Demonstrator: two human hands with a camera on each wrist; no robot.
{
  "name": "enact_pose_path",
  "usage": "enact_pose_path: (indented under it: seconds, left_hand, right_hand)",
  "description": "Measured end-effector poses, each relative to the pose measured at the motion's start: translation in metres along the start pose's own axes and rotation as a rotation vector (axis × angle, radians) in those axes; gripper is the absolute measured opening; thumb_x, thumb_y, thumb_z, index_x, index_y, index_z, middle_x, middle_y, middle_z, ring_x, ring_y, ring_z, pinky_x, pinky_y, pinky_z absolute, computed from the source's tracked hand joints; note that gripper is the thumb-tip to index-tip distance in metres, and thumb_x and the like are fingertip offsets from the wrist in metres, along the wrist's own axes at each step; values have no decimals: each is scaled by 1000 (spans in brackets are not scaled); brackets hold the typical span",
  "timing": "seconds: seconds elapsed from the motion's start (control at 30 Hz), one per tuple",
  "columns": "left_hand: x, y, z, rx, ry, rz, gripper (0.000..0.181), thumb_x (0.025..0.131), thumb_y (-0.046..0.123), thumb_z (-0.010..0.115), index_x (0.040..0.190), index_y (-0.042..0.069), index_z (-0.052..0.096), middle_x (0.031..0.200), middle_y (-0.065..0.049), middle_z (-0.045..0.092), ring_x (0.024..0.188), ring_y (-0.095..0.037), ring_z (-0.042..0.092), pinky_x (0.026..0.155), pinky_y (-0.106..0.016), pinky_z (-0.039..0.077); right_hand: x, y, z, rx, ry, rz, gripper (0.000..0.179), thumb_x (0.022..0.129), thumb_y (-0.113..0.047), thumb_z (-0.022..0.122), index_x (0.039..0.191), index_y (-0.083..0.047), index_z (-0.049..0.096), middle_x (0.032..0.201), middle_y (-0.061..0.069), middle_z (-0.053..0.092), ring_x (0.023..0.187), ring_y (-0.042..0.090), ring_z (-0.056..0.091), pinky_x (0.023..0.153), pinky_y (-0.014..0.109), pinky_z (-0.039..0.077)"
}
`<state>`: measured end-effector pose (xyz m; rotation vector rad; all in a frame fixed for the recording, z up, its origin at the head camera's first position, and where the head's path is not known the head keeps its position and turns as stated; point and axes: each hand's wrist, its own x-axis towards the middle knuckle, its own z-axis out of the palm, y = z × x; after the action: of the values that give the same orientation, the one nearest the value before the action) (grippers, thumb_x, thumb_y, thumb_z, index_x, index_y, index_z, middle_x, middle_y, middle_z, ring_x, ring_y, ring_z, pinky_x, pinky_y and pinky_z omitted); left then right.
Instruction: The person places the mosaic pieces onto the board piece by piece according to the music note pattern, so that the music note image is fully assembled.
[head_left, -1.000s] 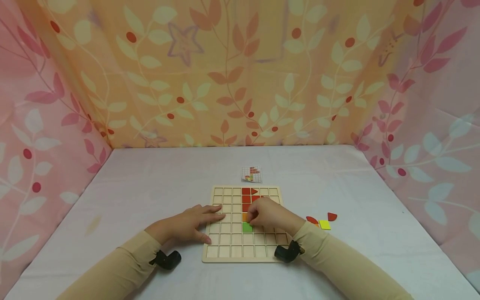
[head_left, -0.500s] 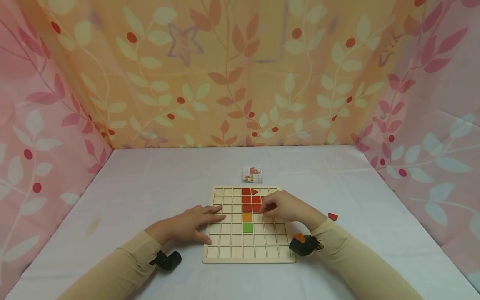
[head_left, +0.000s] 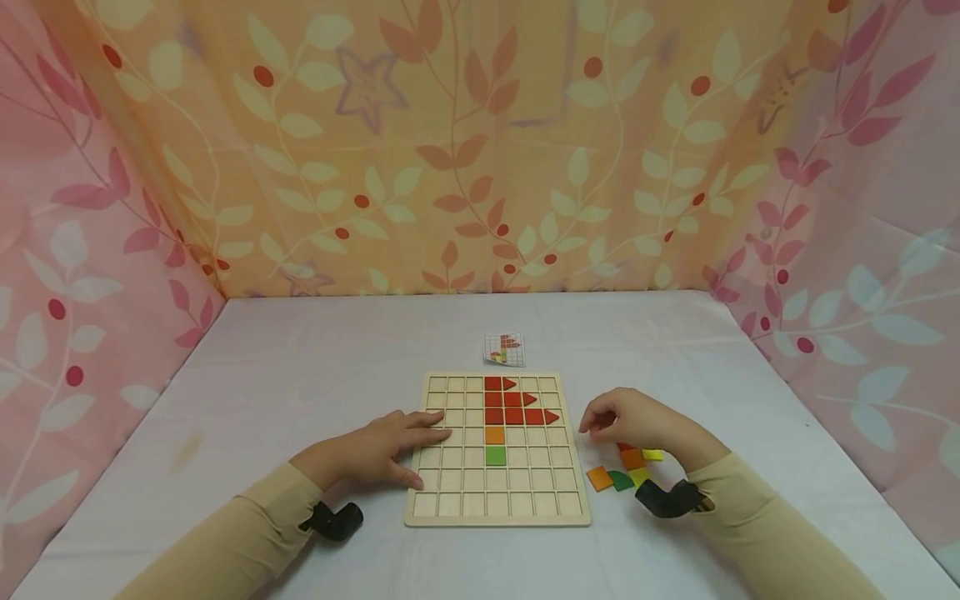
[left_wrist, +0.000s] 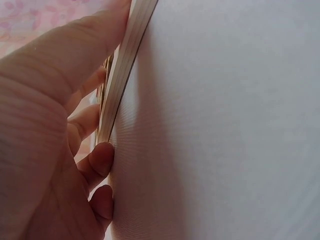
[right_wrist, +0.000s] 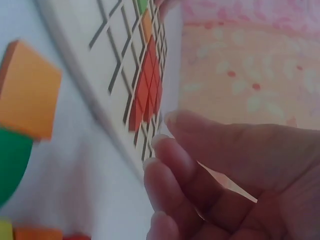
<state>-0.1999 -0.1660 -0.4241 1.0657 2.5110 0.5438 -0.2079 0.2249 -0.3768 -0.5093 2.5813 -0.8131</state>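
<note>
A wooden grid board [head_left: 461, 479] lies on the table with red squares and red pointed tiles in its upper rows. Below them in the same column sit an orange square [head_left: 495, 435] and a green square [head_left: 496, 456]. My left hand [head_left: 375, 450] rests at the board's left edge, fingers straight over its rim and thumb on the side nearer me. Just off the board's right edge is my right hand [head_left: 633, 421], its fingers loosely bent. Nothing shows between thumb and fingertips [right_wrist: 172, 117] in the right wrist view.
Several loose tiles lie right of the board, partly beneath my right hand, among them an orange square [head_left: 599, 478] and a green rounded piece [head_left: 621, 480]. A small printed pattern card [head_left: 504, 349] lies behind the board. Floral curtains [head_left: 480, 150] surround the table.
My right hand has moved from over the board's middle to the right, off the board. It uncovers the red row ends and now hovers by the loose tiles. The left hand stays put.
</note>
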Motion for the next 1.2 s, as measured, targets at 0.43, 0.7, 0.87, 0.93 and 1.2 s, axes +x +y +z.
enact_pose_path:
  seconds: [0.43,0.7,0.87,0.93,1.2]
  left_hand:
    - [1,-2,2,9,2,-5,79,73,58,62,142,32,33,152,6,18,135,-29,19,103,-53,18]
    - [1,-2,2,7,2,-3,78,74,58,62,142,33,32,152,6,17,136,-30,18,104,-54,17]
    - [1,-4,2,15,3,10,78,74,58,61,142,32,32,152,6,17,137,-29,16,105,-54,13]
    - [1,-4,2,18,5,17,78,74,58,61,142,32,32,152,6,17,136,-29,16,105,-55,13]
    - [1,-4,2,13,4,15,78,74,58,61,142,32,33,152,5,17,136,-32,17,104,-55,15]
  right_hand:
    - [-30,41,-7,12,-15,80,5,77,-8,71,78,-11,66,70,-1,58,70,17,49,62,29,44]
    - [-35,54,-3,30,15,102,10,76,-5,71,79,-11,64,68,1,54,70,18,48,62,29,43]
    - [-33,52,0,17,32,101,15,74,-4,72,81,-13,61,69,1,52,71,18,48,61,28,43]
    - [-32,51,1,6,37,108,17,74,-4,72,81,-15,61,68,0,52,71,18,48,61,28,43]
    - [-33,46,2,-28,23,102,17,72,-3,73,78,-14,62,67,0,53,68,17,47,60,28,42]
